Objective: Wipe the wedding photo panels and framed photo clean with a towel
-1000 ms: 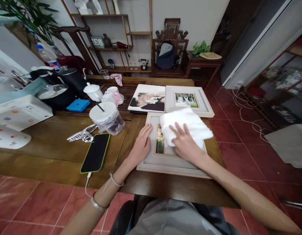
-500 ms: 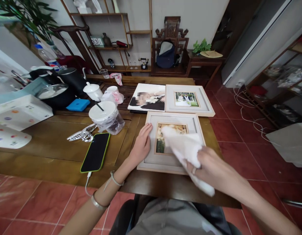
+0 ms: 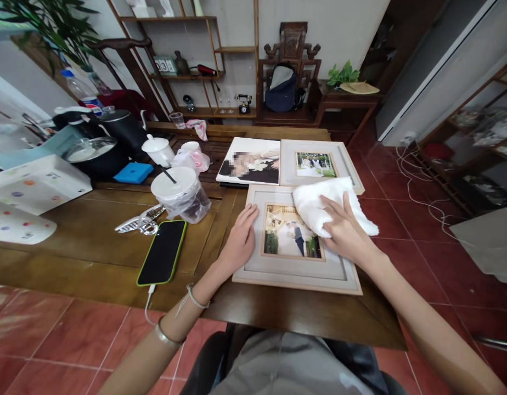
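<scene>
A pale framed photo [image 3: 294,269] lies flat at the near edge of the wooden table [image 3: 89,241]. My left hand [image 3: 238,241] rests open and flat on the frame's left border. My right hand [image 3: 344,230] presses a folded white cloth [image 3: 327,206] onto the frame's upper right corner, fingers spread on top of the cloth. The photo in the frame is mostly uncovered.
Behind lie a second framed photo [image 3: 319,164] and an unframed print [image 3: 250,162]. Left of the frame sit a phone with a green case [image 3: 163,259], a plastic cup with a lid [image 3: 177,192], a hair clip [image 3: 140,222], pots and a white box [image 3: 35,184].
My right hand swept the cloth down off the frame's lower right, then carried it back up to the upper right corner. The left hand stayed put.
</scene>
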`<state>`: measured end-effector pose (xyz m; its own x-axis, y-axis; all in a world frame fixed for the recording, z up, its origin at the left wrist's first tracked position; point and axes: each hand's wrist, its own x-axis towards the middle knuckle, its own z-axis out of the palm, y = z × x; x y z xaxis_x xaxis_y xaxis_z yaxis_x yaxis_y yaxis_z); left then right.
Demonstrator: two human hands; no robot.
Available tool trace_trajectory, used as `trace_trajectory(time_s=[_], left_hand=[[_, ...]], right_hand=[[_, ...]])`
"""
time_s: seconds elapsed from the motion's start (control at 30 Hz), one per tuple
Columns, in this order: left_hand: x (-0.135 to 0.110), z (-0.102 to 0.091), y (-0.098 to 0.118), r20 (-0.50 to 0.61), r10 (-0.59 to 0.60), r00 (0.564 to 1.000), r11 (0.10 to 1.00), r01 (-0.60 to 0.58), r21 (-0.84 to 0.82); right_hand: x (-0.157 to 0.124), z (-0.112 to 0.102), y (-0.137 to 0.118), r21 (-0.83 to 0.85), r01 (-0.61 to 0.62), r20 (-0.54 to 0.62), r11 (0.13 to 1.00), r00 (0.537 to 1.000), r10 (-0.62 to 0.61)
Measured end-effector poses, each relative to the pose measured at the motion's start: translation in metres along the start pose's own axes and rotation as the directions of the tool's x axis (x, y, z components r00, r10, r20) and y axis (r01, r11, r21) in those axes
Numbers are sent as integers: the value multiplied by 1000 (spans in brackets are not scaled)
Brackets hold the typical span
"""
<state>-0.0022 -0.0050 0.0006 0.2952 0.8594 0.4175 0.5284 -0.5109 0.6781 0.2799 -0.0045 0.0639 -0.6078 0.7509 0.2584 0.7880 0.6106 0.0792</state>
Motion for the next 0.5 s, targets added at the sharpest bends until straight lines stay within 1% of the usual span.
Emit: trace_trajectory(time_s=[0.07,0.17,0.23,0.3,0.33,0.4,0.47,0.5], left_hand=[[0,0,0,-10,-1,1000,1000,1,1],[0,1,-1,-27,2,1000,1000,-2,-1],[0,1,-1,-26,5,1000,1000,-5,1],[0,1,-1,-20,4,1000,1000,-4,9],[-1,1,0,-14,2,1000,1000,-2,15],[-1,0,1,0,-5,1000,1000,5,27],[-1,0,2,14,-11,1000,999,10,36],[-1,0,2,23,-12,1000,999,12,39]], right_hand=[[-10,-6,-10,33,21,49,999,999,-23],[-35,-23,-38,117,9,105,993,994,-21],[-54,-35,-58,167,12,129,986,991,-34],[-70,-45,-73,217,12,133,976,990,-42],[-75,-49,-77,241,2,142,971,989,-37],[-78,-52,-76,292,-41,180,956,984,-13],[-71,-51,-65,345,-95,201,934,979,25],[-64,-49,-58,362,-117,173,925,983,57]])
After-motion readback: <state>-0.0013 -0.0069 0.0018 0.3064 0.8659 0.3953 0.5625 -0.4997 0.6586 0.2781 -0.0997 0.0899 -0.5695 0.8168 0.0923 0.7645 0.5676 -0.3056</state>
